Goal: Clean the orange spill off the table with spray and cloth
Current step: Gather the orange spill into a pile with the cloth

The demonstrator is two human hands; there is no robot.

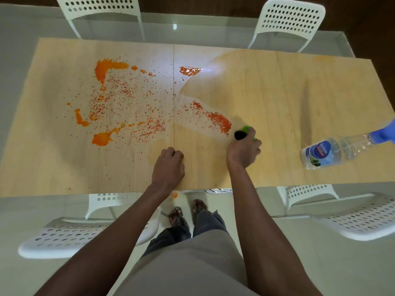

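Note:
An orange spill [119, 103] of blobs and fine specks covers the left and middle of the light wooden table [299, 92]. My right hand [243, 149] grips a green and black cloth [243, 132] and holds it on the tabletop beside a dense patch of orange specks [220, 121]. A wiped, wet-looking arc spreads to the right of that patch. My left hand [168, 165] rests on the table near the front edge, fingers curled, holding nothing. A clear spray bottle [333, 153] with a blue head stands at the right of the table.
White perforated chairs stand around the table: two at the far side [290, 20], two at the near side [70, 236]. A small orange drop [174, 195] lies on the floor just under the front edge, near my feet.

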